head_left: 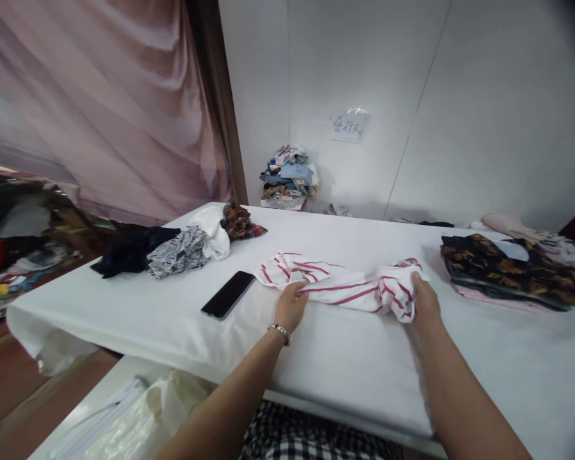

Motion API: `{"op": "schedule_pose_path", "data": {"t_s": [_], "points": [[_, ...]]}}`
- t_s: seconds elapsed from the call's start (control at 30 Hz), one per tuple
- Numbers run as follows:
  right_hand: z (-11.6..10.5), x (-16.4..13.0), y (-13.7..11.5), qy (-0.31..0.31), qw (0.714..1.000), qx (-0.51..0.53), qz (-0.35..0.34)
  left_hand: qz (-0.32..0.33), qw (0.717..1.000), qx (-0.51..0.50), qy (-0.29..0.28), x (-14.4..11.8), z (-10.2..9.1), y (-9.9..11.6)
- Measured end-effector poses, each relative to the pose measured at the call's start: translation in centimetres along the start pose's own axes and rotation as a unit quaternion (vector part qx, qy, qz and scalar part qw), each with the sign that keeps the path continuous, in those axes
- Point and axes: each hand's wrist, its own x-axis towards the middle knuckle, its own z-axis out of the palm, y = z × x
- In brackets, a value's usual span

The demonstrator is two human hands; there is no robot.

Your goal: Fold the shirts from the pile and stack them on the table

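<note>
Head view of a white table [138, 319] with both hands on a red-striped white garment [345, 286], which lies bunched across the middle of the table, near its front edge. The left hand [291, 305], a bracelet [282, 332] at its wrist, pinches the garment's lower edge between thumb and fingers. The right hand [424, 297] closes on the crumpled right end; its fingertips are buried in the cloth, so the grip seems firm but cannot be confirmed. A dark phone [228, 294] lies just left of the garment. Loose clothes [177, 250] are heaped at far left; a folded dark patterned stack [512, 268] sits at right.
</note>
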Motion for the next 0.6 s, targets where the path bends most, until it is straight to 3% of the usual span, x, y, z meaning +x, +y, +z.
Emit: {"op": "schedule_pose_path", "data": {"t_s": [0.07, 0.17, 0.3, 0.43, 0.6], "points": [[-0.2, -0.1, -0.2, 0.049, 0.995, -0.087, -0.008, 0.055, 0.998, 0.041, 0.017, 0.4, -0.4, 0.1], [-0.3, -0.6, -0.6, 0.071, 0.987, -0.145, -0.008, 0.119, 0.978, 0.171, 0.029, 0.9, -0.8, 0.3], [-0.6, -1.2, -1.0, 0.078, 0.980, -0.177, -0.052, 0.089, 0.946, 0.313, -0.002, 1.4, -0.9, -0.1], [-1.7, -0.9, -2.8, 0.083, 0.953, -0.289, -0.032, 0.083, 0.947, 0.310, -0.010, 1.6, -1.1, -0.6], [-5.6, 1.0, -6.3, 0.138, 0.886, -0.441, -0.043, 0.094, 0.960, 0.260, 0.033, 1.9, -1.9, -0.5]]}}
